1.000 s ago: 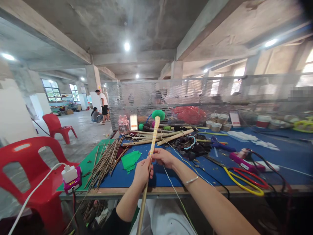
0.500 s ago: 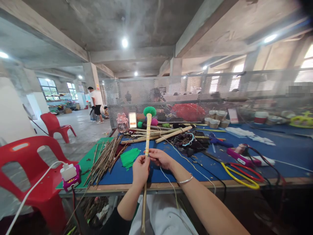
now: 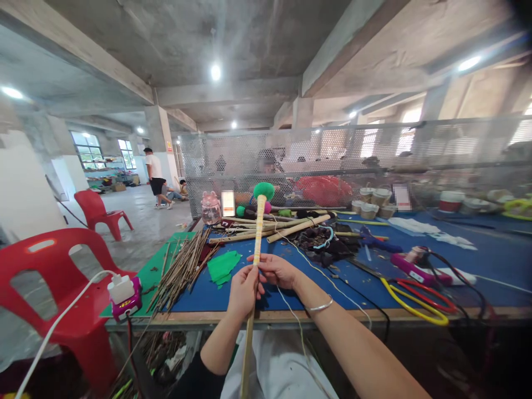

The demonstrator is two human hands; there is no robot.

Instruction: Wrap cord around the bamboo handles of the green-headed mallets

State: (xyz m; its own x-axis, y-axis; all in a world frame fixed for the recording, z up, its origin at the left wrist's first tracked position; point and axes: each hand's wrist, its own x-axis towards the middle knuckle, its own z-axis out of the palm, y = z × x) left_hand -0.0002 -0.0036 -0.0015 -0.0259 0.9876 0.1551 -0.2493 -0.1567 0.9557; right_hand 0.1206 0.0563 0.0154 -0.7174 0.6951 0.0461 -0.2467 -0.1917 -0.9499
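Note:
My left hand (image 3: 243, 289) is closed around a long wooden stick (image 3: 246, 354) that leans away from me over the table edge. Yellowish wrapping (image 3: 259, 233) covers the stick's upper part, and a green fuzzy ball (image 3: 264, 192) tops it. At the lower end of the wrapping, the fingers of my right hand (image 3: 277, 270) pinch against the stick. A pale cord (image 3: 291, 307) hangs from near my right hand down toward my lap; whether the fingers hold it is hidden. A green cloth piece (image 3: 224, 268) lies on the table just left of my hands.
Thin twigs (image 3: 183, 271) and thicker sticks (image 3: 297, 228) lie on the blue table (image 3: 353, 299). Yellow-handled and red-handled tools (image 3: 411, 302) and a purple power strip (image 3: 419, 270) are at right. A red chair (image 3: 62, 277) stands left. A mesh partition (image 3: 233, 158) rises behind; a person (image 3: 155, 177) walks beyond.
The view has shifted slightly, so most things sit a little further right. The stick's green top now tilts more to the right, and both hands stay on it. The distant person has stepped left.

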